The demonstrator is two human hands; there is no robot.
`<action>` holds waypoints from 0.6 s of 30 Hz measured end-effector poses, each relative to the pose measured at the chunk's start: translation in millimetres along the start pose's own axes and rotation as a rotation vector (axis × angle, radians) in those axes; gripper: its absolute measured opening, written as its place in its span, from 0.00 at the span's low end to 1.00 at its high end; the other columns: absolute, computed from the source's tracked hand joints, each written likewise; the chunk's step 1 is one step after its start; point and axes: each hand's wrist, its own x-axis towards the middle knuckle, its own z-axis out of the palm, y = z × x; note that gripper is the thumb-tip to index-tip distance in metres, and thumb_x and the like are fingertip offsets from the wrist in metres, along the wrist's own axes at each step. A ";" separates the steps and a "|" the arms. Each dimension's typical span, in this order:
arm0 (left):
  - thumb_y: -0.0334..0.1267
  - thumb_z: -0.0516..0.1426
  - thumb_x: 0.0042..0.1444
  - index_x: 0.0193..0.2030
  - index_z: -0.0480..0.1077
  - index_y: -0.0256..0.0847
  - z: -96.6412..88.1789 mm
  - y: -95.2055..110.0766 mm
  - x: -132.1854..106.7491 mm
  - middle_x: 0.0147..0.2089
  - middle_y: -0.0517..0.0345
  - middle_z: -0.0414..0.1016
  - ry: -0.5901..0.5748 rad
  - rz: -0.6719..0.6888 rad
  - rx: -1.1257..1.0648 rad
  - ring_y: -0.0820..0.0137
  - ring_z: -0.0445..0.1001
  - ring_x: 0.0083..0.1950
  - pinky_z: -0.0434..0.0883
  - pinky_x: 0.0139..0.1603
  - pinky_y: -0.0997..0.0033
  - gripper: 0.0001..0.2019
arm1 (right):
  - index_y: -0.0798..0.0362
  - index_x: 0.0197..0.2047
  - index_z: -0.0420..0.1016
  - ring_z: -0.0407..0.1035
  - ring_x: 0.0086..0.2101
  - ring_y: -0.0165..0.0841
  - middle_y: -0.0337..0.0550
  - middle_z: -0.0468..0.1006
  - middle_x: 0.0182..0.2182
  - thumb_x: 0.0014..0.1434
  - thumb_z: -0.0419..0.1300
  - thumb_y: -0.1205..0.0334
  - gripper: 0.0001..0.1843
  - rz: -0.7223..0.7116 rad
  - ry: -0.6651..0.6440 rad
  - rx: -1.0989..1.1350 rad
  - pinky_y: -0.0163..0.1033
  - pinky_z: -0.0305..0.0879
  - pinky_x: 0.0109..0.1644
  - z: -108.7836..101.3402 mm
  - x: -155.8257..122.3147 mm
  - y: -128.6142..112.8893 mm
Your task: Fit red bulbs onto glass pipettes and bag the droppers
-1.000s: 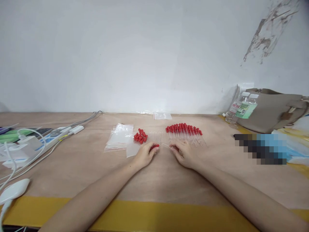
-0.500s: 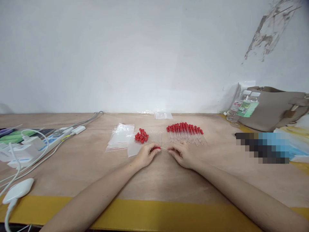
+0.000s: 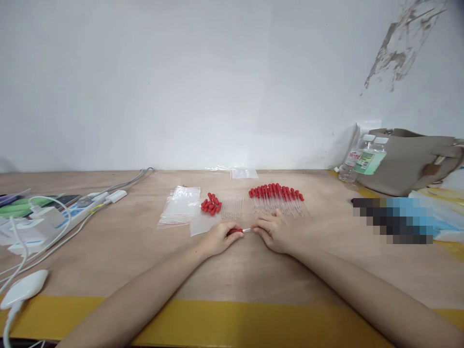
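Observation:
My left hand (image 3: 222,238) pinches a red rubber bulb (image 3: 235,231), partly hidden by the fingers. From the bulb a thin clear glass tube (image 3: 247,230) runs to my right hand (image 3: 271,232), whose fingers are closed on its other end. Beyond my left hand lie a small heap of loose red bulbs (image 3: 210,204) and a row of bare clear tubes (image 3: 233,207). Past my right hand, several droppers (image 3: 277,195) with red bulbs lie side by side, bulbs toward the wall. Whether the tube's end sits inside the held bulb is hard to tell.
Clear plastic bags (image 3: 181,205) are stacked left of the bulbs, and another bag (image 3: 243,173) lies by the wall. A power strip (image 3: 81,207) with chargers and cables occupies the left. Two bottles (image 3: 371,157) and a grey handbag (image 3: 406,164) stand at the right.
Both hands have come slightly nearer to me, still on the bulb and tube. The red bulb shows a little more past my left fingers. The camera view has shifted slightly.

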 end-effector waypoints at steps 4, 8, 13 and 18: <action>0.39 0.51 0.55 0.34 0.69 0.38 0.6 2.0 -1.2 0.31 0.58 0.70 -0.003 0.063 0.050 0.72 0.66 0.33 0.62 0.33 0.75 0.08 | 0.51 0.35 0.70 0.65 0.27 0.28 0.40 0.76 0.30 0.60 0.45 0.64 0.13 0.041 -0.060 0.064 0.40 0.47 0.40 6.8 0.2 -2.1; 0.38 0.50 0.55 0.34 0.68 0.38 0.9 3.2 -2.0 0.30 0.58 0.69 -0.017 0.102 0.080 0.72 0.66 0.32 0.62 0.33 0.75 0.08 | 0.51 0.30 0.69 0.65 0.26 0.28 0.37 0.75 0.26 0.60 0.44 0.63 0.14 0.088 -0.123 0.139 0.42 0.47 0.44 11.7 2.8 -3.4; 0.39 0.49 0.56 0.36 0.68 0.39 -1.6 1.6 1.2 0.32 0.57 0.69 -0.015 0.142 0.123 0.72 0.67 0.33 0.63 0.34 0.75 0.09 | 0.53 0.28 0.69 0.64 0.26 0.29 0.39 0.73 0.24 0.60 0.44 0.63 0.15 0.126 -0.166 0.197 0.40 0.53 0.43 7.0 7.9 -6.8; 0.41 0.51 0.55 0.40 0.67 0.39 -14.1 -5.3 5.7 0.37 0.54 0.69 0.104 0.190 0.210 0.68 0.66 0.40 0.63 0.41 0.71 0.10 | 0.52 0.33 0.72 0.66 0.29 0.30 0.41 0.75 0.29 0.58 0.46 0.64 0.13 0.090 -0.211 0.265 0.33 0.56 0.32 -13.3 14.8 -6.8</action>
